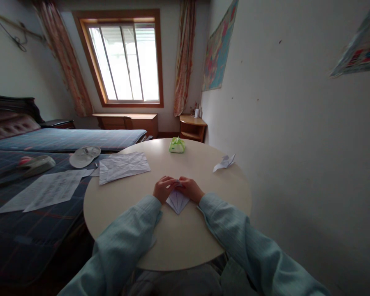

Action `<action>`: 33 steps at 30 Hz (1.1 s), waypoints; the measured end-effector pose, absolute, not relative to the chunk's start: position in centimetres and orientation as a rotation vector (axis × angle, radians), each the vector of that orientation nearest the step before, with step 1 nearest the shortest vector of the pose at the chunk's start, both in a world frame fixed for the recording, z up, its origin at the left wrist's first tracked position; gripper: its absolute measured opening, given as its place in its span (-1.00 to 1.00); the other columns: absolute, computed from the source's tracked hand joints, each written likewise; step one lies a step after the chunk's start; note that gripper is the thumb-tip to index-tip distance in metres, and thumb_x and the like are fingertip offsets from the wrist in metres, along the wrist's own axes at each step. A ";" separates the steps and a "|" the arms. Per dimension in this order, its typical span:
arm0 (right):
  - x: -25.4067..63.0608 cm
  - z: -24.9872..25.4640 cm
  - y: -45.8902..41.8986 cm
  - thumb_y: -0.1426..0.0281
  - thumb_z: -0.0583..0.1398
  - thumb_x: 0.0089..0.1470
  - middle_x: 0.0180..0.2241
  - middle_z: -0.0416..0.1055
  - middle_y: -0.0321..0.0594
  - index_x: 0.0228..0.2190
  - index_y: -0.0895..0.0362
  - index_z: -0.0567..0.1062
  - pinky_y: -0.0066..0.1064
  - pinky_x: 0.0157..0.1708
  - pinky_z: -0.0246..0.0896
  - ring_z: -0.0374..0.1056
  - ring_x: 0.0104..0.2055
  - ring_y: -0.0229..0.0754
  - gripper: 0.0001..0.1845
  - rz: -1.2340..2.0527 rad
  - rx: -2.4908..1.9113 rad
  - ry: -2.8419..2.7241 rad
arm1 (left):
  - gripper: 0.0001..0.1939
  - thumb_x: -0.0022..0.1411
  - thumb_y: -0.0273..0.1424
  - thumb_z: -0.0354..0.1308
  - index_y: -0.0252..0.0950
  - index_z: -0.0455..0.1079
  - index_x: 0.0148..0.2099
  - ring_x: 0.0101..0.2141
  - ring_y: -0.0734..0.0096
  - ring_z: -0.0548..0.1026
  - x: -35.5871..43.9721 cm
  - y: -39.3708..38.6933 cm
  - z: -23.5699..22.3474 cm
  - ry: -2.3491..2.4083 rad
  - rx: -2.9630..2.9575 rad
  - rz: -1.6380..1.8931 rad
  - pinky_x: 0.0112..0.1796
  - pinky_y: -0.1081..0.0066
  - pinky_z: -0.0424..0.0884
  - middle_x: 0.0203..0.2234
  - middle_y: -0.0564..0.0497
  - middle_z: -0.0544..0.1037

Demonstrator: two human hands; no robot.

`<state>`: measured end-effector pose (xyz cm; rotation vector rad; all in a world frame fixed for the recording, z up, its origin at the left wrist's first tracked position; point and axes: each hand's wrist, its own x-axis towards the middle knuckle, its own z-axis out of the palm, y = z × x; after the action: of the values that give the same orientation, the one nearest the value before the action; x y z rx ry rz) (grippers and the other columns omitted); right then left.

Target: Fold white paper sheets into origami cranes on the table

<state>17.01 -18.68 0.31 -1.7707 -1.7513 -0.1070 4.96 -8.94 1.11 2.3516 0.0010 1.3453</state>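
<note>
A folded sheet of white paper point(178, 202) with creases fanning from its near point lies on the round table point(123, 220) in front of me. My left hand point(165, 188) pinches its far edge from the left. From the right, my right hand point(189, 188) grips the same far edge, its fingertips close to the left ones. The fingers cover the top of the paper, so the fold there is mostly hidden.
Creased paper point(125, 166) lies at the table's left edge, a folded paper figure point(224, 163) at the right, a green tissue pack point(176, 145) at the back. Left is a bed point(61, 222) with printed sheets point(46, 191) and a cap point(85, 156). A wall point(296, 164) stands right.
</note>
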 end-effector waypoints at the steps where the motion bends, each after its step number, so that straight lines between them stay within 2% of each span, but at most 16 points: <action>1: 17.0 0.3 -18.7 0.35 0.10 -0.02 -0.50 0.28 -0.29 -0.45 0.14 0.46 -0.57 -0.46 0.05 0.19 -0.50 -0.38 -0.84 -0.124 -1.776 -1.757 | -0.87 0.05 -0.38 0.08 -0.26 0.44 -0.42 -0.50 0.51 0.37 5.0 -9.0 1.2 -0.020 2.349 1.384 -0.43 0.48 0.33 -0.56 0.02 0.47; 17: 17.0 0.4 -18.7 0.34 0.10 -0.02 -0.50 0.28 -0.29 -0.46 0.13 0.47 -0.56 -0.47 0.05 0.20 -0.50 -0.38 -0.82 -0.190 -1.815 -1.771 | -0.92 0.04 -0.44 0.10 -0.30 0.42 -0.41 -0.49 0.51 0.36 4.3 -10.6 2.6 -0.066 2.323 1.579 -0.43 0.50 0.33 -0.56 0.01 0.47; 27: 16.8 0.5 -18.7 0.31 0.09 -0.02 -0.51 0.28 -0.29 -0.48 0.14 0.47 -0.56 -0.47 0.06 0.20 -0.51 -0.37 -0.80 -0.149 -1.792 -1.749 | -0.85 0.10 -0.41 0.03 -0.30 0.40 -0.41 -0.46 0.48 0.36 4.1 -10.6 2.6 -0.014 2.351 1.487 -0.40 0.46 0.32 -0.54 0.00 0.46; 30: 17.0 0.4 -18.6 0.30 0.09 -0.02 -0.51 0.29 -0.28 -0.46 0.13 0.48 -0.55 -0.45 0.08 0.21 -0.49 -0.37 -0.80 -0.101 -1.760 -1.729 | -0.83 0.13 -0.40 -0.02 -0.29 0.39 -0.35 -0.41 0.47 0.37 4.0 -10.1 2.7 0.009 2.381 1.388 -0.34 0.45 0.32 -0.48 -0.01 0.47; 33: 17.3 0.1 -18.4 0.29 0.11 -0.04 -0.49 0.31 -0.28 -0.42 0.10 0.48 -0.55 -0.44 0.08 0.22 -0.47 -0.35 -0.81 -0.071 -1.733 -1.686 | -0.78 0.08 -0.37 0.04 -0.27 0.33 -0.18 -0.39 0.46 0.37 4.1 -9.3 2.3 0.066 2.472 1.159 -0.32 0.45 0.32 -0.42 0.00 0.46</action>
<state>17.33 -18.41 0.09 -1.7334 -1.6858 -0.0712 4.11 -9.27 2.32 2.4723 0.0656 1.1590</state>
